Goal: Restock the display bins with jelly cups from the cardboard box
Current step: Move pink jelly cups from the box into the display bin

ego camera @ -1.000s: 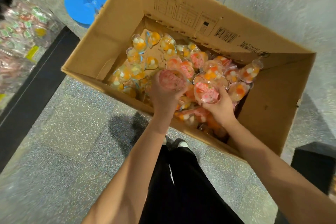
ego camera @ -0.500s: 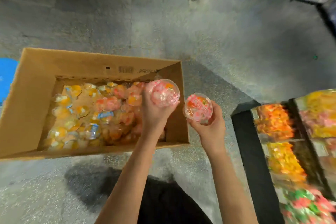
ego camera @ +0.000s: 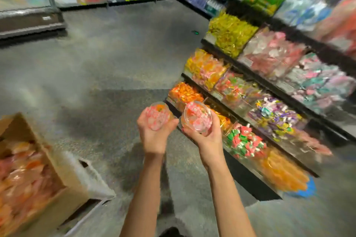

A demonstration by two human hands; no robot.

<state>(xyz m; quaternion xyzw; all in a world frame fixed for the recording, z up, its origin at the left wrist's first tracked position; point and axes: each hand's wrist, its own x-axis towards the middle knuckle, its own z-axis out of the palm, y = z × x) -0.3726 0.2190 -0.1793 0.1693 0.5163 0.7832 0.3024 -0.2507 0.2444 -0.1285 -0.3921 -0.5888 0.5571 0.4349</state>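
Because both cups are going to the display bins [ego camera: 238,100], the left hand [ego camera: 154,134] is curling its fingers around one jelly cup [ego camera: 157,114] and the right hand [ego camera: 207,136] is gripping another jelly cup [ego camera: 197,116], well apart from the cardboard box [ego camera: 63,194].

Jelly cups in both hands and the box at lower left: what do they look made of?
Jelly cups: apparently clear glossy plastic; the filling shows through beneath printed lids. Box: brown matte cardboard, judging by its flaps. Blur leaves both uncertain.
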